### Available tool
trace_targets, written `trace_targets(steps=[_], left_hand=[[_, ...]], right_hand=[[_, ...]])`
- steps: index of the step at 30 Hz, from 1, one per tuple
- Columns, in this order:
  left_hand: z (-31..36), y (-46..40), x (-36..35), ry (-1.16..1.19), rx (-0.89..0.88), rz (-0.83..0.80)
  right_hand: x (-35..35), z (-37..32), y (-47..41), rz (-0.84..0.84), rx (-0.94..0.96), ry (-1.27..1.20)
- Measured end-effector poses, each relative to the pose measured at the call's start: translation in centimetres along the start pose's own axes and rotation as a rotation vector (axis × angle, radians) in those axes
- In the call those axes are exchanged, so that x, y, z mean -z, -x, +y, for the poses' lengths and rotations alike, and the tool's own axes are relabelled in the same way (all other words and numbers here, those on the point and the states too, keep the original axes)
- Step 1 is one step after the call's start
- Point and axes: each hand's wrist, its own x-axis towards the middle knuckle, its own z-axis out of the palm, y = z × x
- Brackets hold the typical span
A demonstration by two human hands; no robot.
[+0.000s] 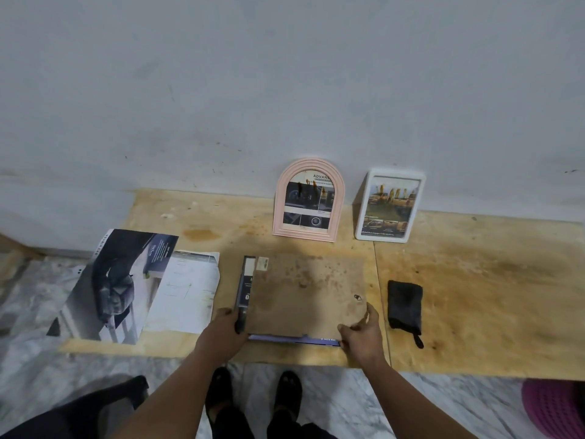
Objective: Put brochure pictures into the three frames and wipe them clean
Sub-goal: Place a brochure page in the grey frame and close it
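A large dark frame lies face down in the middle of the plywood board, its brown backing board (304, 296) on top and slightly askew. A strip of brochure paper (294, 339) sticks out along the near edge. My left hand (226, 327) grips the frame's near left corner at the black frame edge (245, 286). My right hand (364, 332) pinches the backing board's near right corner. A pink arched frame (308, 201) and a white rectangular frame (389, 205), both with brochure pictures inside, lean upright against the wall. A dark folded cloth (405, 304) lies right of the big frame.
An open car brochure (117, 280) and a white printed sheet (186, 289) lie at the left on the stained plywood board (474, 280). My dark shoes (253, 397) stand on the marble floor. A purple round object (557, 407) sits bottom right.
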Motion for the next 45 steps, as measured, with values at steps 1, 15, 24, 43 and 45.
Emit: trace_targets(steps=[1,15,24,43,45], left_hand=[[-0.1,0.1,0.1,0.010,-0.003,0.000],[0.2,0.8,0.6,-0.064,-0.037,0.021],[-0.1,0.9,0.1,-0.186,-0.040,-0.072],[0.5,-0.8,2.1,-0.371,-0.073,-0.035],[0.8,-0.9,2.4,-0.380,-0.067,-0.034]], right_hand=[[0.0,0.0,0.0,-0.008,0.004,0.037],[-0.8,0.9,-0.4,-0.123,0.102,0.566],[-0.5,0.8,-0.3,-0.099,0.160,0.726],[0.2,-0.7,-4.5,-0.124,0.079,0.723],[0.3,-1.0,-4.9,-0.141,0.070,0.740]])
